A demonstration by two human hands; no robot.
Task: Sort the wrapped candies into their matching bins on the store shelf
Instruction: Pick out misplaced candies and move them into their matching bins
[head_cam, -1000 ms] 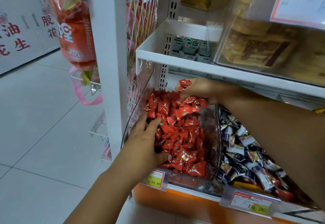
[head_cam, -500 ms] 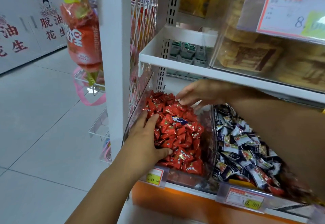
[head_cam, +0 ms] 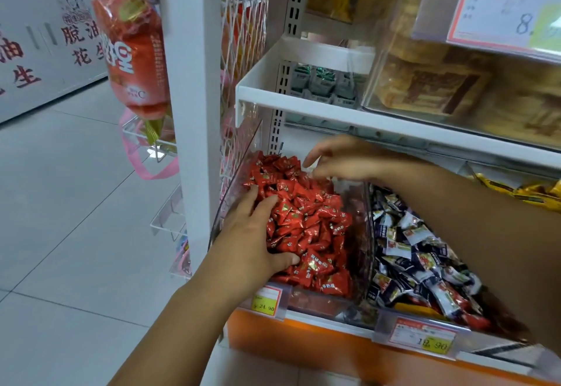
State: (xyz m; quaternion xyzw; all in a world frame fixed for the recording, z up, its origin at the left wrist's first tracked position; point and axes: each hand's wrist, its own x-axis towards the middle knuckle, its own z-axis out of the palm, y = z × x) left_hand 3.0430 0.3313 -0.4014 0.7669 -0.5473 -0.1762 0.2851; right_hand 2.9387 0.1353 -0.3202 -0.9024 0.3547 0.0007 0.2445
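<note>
Red candies [head_cam: 306,221] under flat left hand [head_cam: 255,234]; right hand [head_cam: 340,161] relaxed.

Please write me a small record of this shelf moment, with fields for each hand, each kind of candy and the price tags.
left hand: fingers straight, resting on the red wrapped candies
right hand: hovers over the back of the red pile; blurred, hold unclear
second kind: dark blue and white wrapped candies, right of the red ones, past a clear divider
tags: 24.90 price tag below red, 18.90 price tag below blue-white

candy bin [head_cam: 315,305] left, second bin [head_cam: 498,344] right
</note>
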